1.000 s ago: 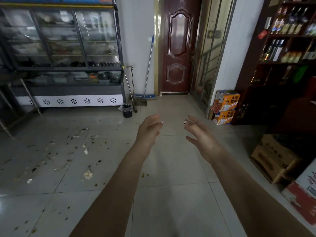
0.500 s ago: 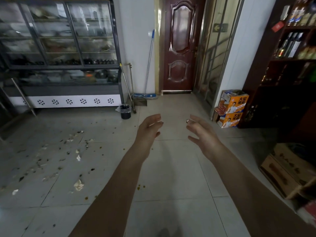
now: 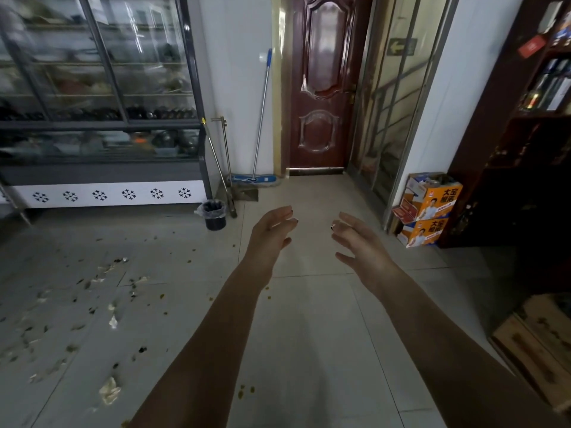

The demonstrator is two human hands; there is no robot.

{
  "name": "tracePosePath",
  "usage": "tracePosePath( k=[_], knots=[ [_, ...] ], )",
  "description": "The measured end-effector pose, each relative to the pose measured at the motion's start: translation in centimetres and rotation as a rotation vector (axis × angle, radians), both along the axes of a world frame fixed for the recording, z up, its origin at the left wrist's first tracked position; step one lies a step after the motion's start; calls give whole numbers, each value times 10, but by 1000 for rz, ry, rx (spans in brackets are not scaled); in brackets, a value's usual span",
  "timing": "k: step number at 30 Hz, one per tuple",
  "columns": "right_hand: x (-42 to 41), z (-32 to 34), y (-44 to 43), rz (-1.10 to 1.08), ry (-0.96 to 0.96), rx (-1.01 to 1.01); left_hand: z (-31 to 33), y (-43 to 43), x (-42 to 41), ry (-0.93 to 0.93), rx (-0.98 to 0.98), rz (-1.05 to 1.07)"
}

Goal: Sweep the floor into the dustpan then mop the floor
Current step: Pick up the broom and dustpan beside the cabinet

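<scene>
Since half a sec ago the view closes in on the far wall: door, mop & bin sit bigger in frame, the litter patch slides lower-left, both hands keep the same pose out front.

Tiled floor point(image 3: 309, 335) fills the lower frame. Glass display case point(image 3: 99, 88) at 10 o'clock, dark red door point(image 3: 321, 88) at 12, dark shelf unit point(image 3: 540, 134) w/ bottles at 2, two orange cartons point(image 3: 429, 208) stacked at 3 by the door frame. Mop point(image 3: 261, 115) leans on the white wall near 12, blue flat head on the floor. Left of it, what I take for the broom point(image 3: 217, 162), yellow-tipped handle, leans vs the case corner. Long-handled dustpan point(image 3: 245, 194) stands btw broom & mop, pan on the floor. Small black bin point(image 3: 214, 214) w/ liner sits just beside the broom foot, at 11. Left hand point(image 3: 272, 233) & right hand point(image 3: 355, 239) reach fwd, apart, palms facing each other, fingers loosely spread, nothing held. Debris point(image 3: 109, 393): scraps & dark bits scattered 7 to 9 o'clock, a few specks near 6.

Step in hand, I judge: walk up & fetch broom + dustpan; sweeping not yet begun. To do it well: aim at 11, not the mop at 12, that comes later. Handles stand close together, so take one per hand, high on each shaft, & lift clear so neither topples or knocks the bin. Then come at the litter from its far edge, so as not to tread bits across clean tiles.
</scene>
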State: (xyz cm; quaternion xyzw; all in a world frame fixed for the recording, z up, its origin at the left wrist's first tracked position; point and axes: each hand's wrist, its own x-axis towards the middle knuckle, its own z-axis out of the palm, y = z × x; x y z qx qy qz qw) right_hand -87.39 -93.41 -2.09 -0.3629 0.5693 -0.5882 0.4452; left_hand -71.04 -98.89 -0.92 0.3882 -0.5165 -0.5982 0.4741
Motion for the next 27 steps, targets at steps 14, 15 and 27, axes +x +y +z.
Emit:
tracePosePath(
  k=[14, 15, 27],
  knots=[
    [-89, -2, -199, 61, -17, 20, -18, -190, -86, -15, 27, 97],
    [-99, -2, -217, 55, -19, 22, -18, -206, -96, -12, 30, 109],
    [-195, 3, -404, 124, -33, 33, -5, -371, -194, 22, 84, 230]
  ],
)
